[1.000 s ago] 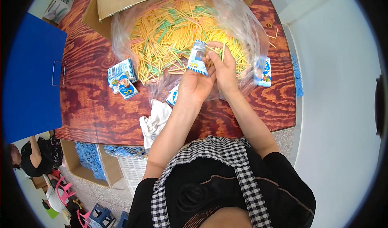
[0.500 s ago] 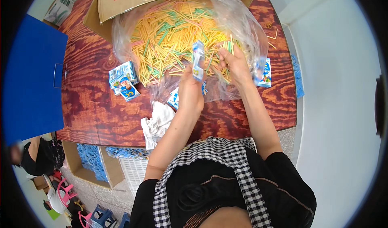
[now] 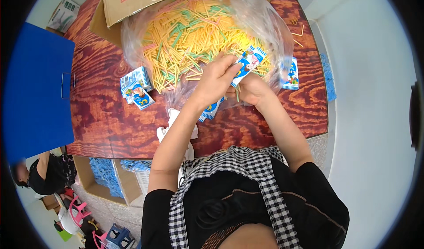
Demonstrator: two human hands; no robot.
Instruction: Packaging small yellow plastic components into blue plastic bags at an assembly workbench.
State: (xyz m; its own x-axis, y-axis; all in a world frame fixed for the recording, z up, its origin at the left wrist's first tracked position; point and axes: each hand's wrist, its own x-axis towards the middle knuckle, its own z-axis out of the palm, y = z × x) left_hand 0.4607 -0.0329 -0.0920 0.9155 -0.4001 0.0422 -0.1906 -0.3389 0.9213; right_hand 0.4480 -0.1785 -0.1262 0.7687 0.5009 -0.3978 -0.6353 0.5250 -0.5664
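My left hand [image 3: 215, 80] pinches a small blue-and-white snack packet [image 3: 248, 66] between thumb and fingers, tilted up to the right. Just behind and below it, my right hand [image 3: 254, 89] is closed around thin snack sticks [image 3: 238, 93]; a greenish end pokes out below the packet, and the rest is hidden. Beyond both hands spreads a heap of yellow, green and pink sticks [image 3: 185, 41] on a clear plastic bag [image 3: 265, 23] opening from a cardboard box [image 3: 145, 1]. More packets [image 3: 212, 110] lie under my left forearm.
Several packets [image 3: 136, 79] are stacked left of the heap, and another packet [image 3: 291, 74] lies at its right. A white cloth [image 3: 173, 118] rests at the table's [image 3: 110, 125] near edge. A blue panel [image 3: 39, 90] stands at left. Another person [image 3: 48, 174] is at lower left.
My left hand has turned the packet and brought it right, over my right hand. My right hand has come down and inward with its sticks, from the heap's right side.
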